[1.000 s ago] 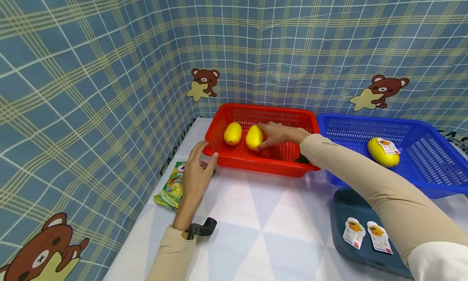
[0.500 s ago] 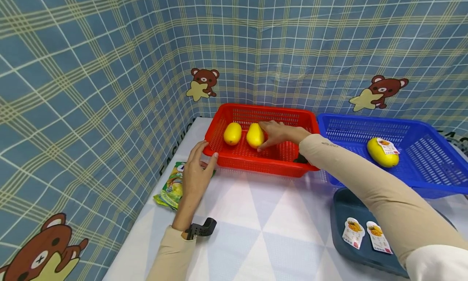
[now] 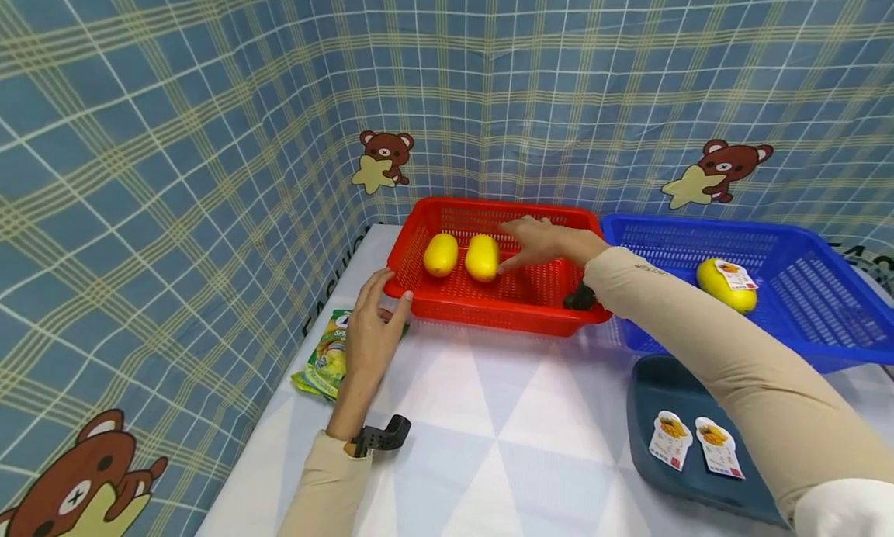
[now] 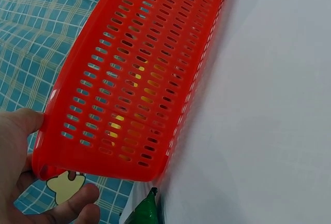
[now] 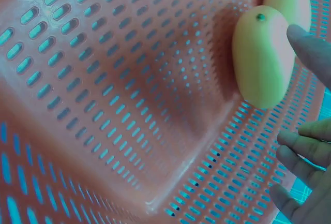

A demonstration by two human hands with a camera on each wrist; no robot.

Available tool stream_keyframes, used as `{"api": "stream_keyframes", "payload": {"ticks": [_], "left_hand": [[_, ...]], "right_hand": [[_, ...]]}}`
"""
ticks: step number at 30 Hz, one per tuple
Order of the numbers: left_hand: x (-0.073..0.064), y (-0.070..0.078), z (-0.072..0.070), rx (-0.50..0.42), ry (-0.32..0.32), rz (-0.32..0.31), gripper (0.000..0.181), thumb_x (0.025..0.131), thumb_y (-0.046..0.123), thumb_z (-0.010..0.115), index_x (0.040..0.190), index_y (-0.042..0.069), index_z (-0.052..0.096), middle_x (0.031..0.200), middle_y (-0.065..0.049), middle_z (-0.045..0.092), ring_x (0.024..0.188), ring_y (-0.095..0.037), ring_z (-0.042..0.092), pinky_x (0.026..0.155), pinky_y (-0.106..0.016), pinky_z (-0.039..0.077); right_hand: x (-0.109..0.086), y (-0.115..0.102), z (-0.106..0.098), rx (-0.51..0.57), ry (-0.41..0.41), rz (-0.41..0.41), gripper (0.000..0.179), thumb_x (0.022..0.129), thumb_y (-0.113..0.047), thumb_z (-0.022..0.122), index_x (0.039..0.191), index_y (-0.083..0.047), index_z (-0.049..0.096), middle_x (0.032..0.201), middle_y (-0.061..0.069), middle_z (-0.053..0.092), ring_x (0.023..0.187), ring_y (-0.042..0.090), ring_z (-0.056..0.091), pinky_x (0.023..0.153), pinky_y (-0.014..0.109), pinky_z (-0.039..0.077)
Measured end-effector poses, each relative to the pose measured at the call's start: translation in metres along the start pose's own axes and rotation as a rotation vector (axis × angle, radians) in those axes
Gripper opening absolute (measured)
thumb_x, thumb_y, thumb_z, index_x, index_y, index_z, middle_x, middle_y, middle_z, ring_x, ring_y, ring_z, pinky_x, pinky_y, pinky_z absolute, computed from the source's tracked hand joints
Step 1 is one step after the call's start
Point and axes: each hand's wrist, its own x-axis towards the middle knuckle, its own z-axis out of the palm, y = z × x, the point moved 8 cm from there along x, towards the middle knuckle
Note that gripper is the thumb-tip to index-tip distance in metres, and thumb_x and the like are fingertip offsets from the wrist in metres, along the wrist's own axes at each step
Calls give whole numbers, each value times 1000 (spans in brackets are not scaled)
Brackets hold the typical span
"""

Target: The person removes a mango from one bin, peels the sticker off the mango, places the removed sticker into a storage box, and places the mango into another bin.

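Observation:
Two yellow mangoes lie side by side in the red plastic basket (image 3: pixel 489 310), the left mango (image 3: pixel 441 255) near its left wall and the right mango (image 3: pixel 482 258) just beside it. My right hand (image 3: pixel 541 238) is over the basket, right of that second mango, thumb and fingers spread and holding nothing. In the right wrist view the thumb (image 5: pixel 310 50) overlaps the edge of the nearer mango (image 5: pixel 261 61). My left hand (image 3: pixel 372 335) grips the basket's front left corner; in the left wrist view its thumb presses the rim (image 4: pixel 46 125) and other fingers reach beneath.
To the right stands a blue basket (image 3: pixel 824 289) with a tagged mango (image 3: pixel 726 286). In front of it is a dark tray (image 3: pixel 670 490) holding two paper tags (image 3: pixel 718 446). A green packet (image 3: pixel 324 358) lies left of my left hand. Patterned cloth hangs behind.
My right hand has let go of the right mango and drawn away to the right, its fingers spreading. The mango stays in the red basket. My left hand keeps its grip on the corner.

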Motion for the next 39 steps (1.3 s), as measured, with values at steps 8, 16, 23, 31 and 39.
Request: {"api": "stream_keyframes", "payload": {"ticks": [8,16,23,31,39], "left_hand": [[-1,4,2,13,-4,11,54,97,36,66,145,14,53,150,2,47,77,-22,61,69,-34,53],[0,4,-2,17,4,22,54,97,35,67,145,15,53,151,0,46,79,-23,62,70,-36,54],[-1,2,0,22,4,14,54,97,38,65,145,16,53,151,1,46,78,-23,62,70,-36,54],[-2,1,0,32,5,0,55,97,38,65,146,15,53,151,2,46,80,-23,62,72,-36,54],[-3,4,0,33,11,17,54,97,37,65,145,16,53,151,2,46,81,-22,62,73,-34,53]], "right_hand": [[-23,1,-23,-15,56,-40,83,93,-47,68,154,-2,34,158,19,33,146,41,21,113,69,9],[-47,-11,-35,-2,94,-111,73,96,-42,65,152,-2,40,155,19,39,144,42,25,112,68,15],[-75,-16,-41,-1,163,-148,68,98,-40,64,150,-2,44,152,18,43,143,40,29,115,61,18],[-112,-22,-39,-6,219,-180,63,96,-35,68,145,0,49,148,20,48,140,40,36,112,66,19],[-150,-12,-36,11,273,-118,59,93,-32,72,142,-4,56,142,17,55,135,38,43,107,63,34]]}}
